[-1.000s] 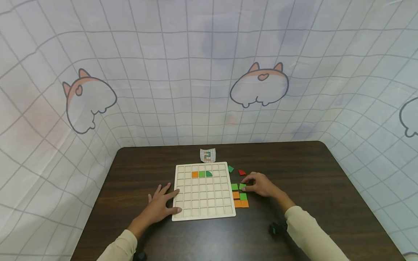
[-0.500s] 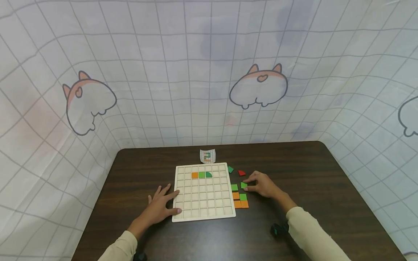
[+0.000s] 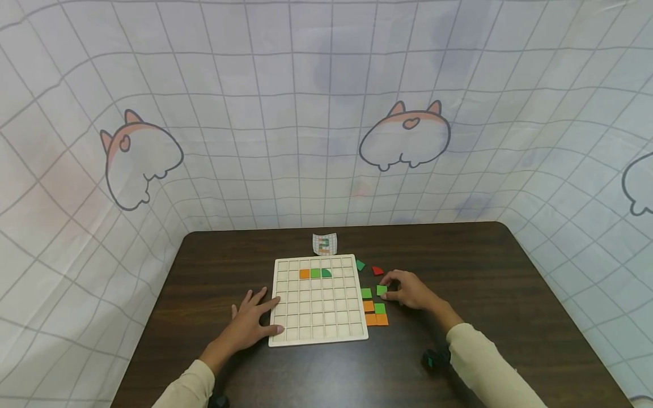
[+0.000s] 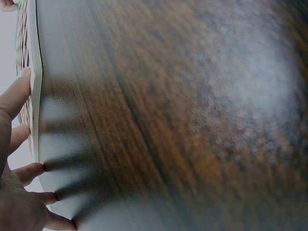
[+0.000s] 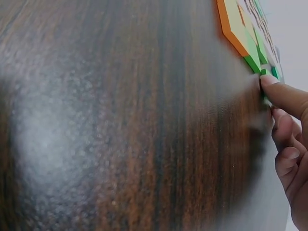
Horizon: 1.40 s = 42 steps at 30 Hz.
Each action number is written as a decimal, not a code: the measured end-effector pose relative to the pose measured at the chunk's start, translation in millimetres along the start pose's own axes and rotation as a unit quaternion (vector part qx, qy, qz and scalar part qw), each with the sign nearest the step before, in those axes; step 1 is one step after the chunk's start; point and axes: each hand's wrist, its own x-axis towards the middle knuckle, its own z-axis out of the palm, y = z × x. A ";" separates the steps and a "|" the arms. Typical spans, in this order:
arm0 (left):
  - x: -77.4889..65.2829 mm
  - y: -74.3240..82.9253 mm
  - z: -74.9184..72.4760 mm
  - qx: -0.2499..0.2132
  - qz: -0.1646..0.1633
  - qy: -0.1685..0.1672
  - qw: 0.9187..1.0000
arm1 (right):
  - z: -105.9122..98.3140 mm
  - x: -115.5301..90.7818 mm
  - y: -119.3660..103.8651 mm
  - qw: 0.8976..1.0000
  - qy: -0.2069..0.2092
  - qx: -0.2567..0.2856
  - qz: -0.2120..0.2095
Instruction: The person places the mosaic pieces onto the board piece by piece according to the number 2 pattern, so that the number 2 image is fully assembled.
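Observation:
A cream grid board (image 3: 317,306) lies on the table; in one upper row sit an orange square tile (image 3: 304,274), a green square tile (image 3: 315,273) and a dark green quarter-round tile (image 3: 326,273). My left hand (image 3: 246,322) rests with spread fingers at the board's left edge, thumb and index finger on its rim. To the right of the board, my right hand (image 3: 412,290) pinches a loose green square tile (image 3: 381,290) between thumb and index finger, low at the table. In the right wrist view the fingers largely hide that tile.
Beside the board's right edge lie orange tiles (image 3: 376,319), another green tile (image 3: 366,293), a dark green piece (image 3: 360,265) and a red piece (image 3: 377,271). A small printed pattern card (image 3: 324,244) lies behind the board. White grid-patterned cloth surrounds the table.
The pinched green tile has shifted slightly right, away from its neighbour, and turned straighter; my right hand moved with it. My left hand has stayed at the board.

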 end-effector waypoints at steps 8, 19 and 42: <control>-0.3 -0.1 0.4 0.000 0.001 0.001 1.000 | 3.6 -0.1 5.3 0.999 0.012 -0.025 -0.025; 1.3 0.5 0.3 0.003 -0.002 0.000 1.000 | 4.0 0.0 8.7 0.999 0.021 -0.012 -0.028; 2.5 3.5 -1.0 0.000 -0.009 0.001 1.000 | 11.2 4.2 -18.2 0.998 0.010 0.047 -0.030</control>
